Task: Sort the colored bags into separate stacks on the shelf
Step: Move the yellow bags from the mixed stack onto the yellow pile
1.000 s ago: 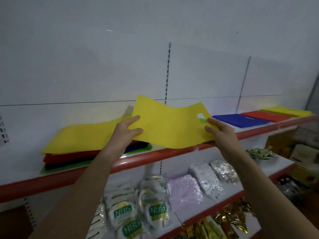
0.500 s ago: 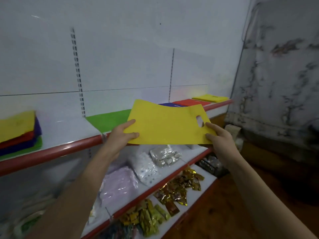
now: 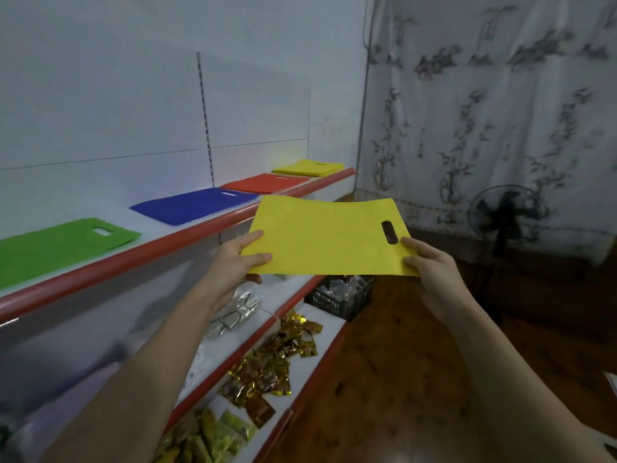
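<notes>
Shelf (image 3: 187,230) with a red edge carries green bag (image 3: 56,243) at 9 o'clock, then blue (image 3: 193,204), red (image 3: 265,183) and yellow (image 3: 309,167) stacks toward 12. Yellow bag (image 3: 325,238) hangs centre, pinched by left hand (image 3: 233,262) and right hand (image 3: 430,275) at its ends.

Yellow bag (image 3: 324,237), flat, handle slot at its right end: held level in front of the shelf (image 3: 187,233), off its red edge. Left hand (image 3: 238,262) pinched the bag's left edge; right hand (image 3: 430,265) pinched the right edge beside the slot. On the shelf, from near to far: green bag (image 3: 56,245), blue bag (image 3: 193,204), red bag (image 3: 265,183), yellow stack (image 3: 309,167) at the far end, each apart from the next. Below the shelf: clear packets (image 3: 233,312), gold foil packets (image 3: 273,362). Beyond the shelf's end: black crate (image 3: 337,297), standing fan (image 3: 504,218) on a wooden floor (image 3: 384,379).
</notes>
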The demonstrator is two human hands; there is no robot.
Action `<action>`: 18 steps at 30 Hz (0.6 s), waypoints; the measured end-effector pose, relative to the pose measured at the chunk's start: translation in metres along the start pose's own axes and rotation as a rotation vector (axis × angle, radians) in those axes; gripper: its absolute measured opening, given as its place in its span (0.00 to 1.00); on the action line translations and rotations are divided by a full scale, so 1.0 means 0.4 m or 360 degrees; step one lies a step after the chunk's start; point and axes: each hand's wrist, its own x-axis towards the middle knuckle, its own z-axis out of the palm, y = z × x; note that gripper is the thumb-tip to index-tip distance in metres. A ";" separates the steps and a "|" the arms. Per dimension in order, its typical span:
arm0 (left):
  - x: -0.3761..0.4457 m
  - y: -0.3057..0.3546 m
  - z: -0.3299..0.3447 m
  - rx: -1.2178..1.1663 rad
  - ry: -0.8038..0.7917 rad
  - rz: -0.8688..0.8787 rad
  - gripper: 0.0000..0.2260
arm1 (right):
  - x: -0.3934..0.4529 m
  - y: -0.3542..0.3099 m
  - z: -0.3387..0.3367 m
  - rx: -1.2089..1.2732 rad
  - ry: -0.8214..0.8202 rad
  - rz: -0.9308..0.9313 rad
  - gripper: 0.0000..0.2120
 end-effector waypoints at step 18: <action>0.744 -0.123 0.430 -0.0083 -0.0305 -0.0034 0.27 | 0.681 0.029 -0.212 -0.0081 0.0283 -0.0041 0.20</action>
